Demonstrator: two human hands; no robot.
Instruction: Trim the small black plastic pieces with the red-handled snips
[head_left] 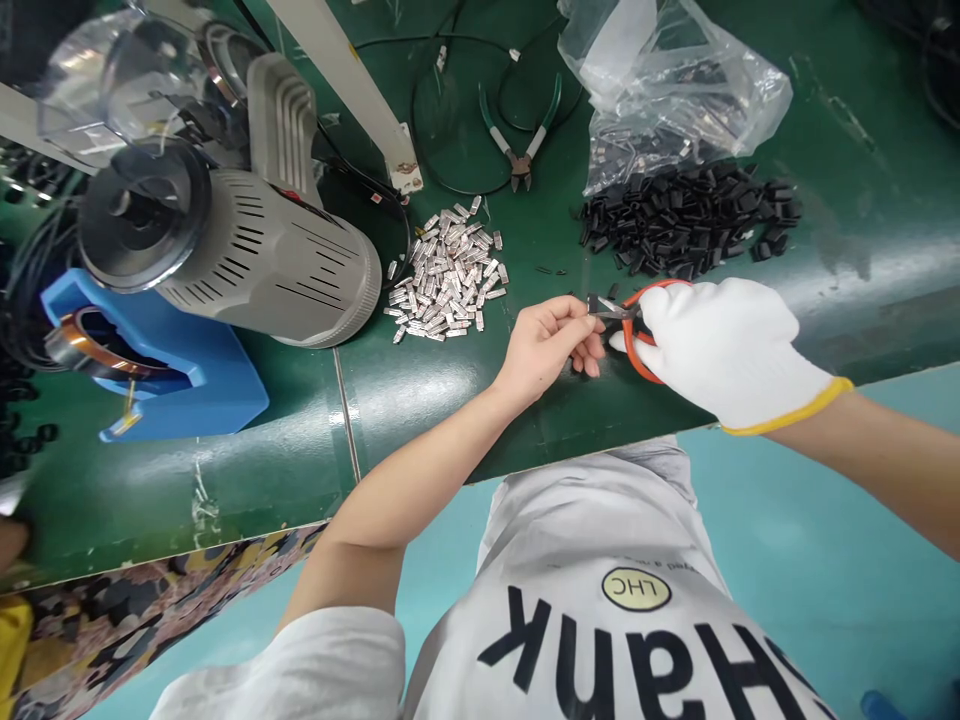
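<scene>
My right hand [720, 340], in a white glove with a yellow cuff, grips scissors [630, 350] with orange handles. The blades point left and meet the fingertips of my bare left hand [551, 345]. Thumb and forefinger of that hand pinch a small black part [592, 303], mostly hidden by the fingers and blades. Behind my right hand lies a heap of small black plastic pieces [686, 215]. A pile of small silver metal connectors [450, 270] is to the left of my left hand. Several tiny black bits [551, 270] lie on the green mat between the piles.
Cutting pliers [520, 160] with green and white handles lie open behind. A clear plastic bag [675, 90] of parts rests at the back. At left stand a grey machine [277, 255] and a blue tape dispenser [225, 380]. A white post [352, 80] rises near black cables.
</scene>
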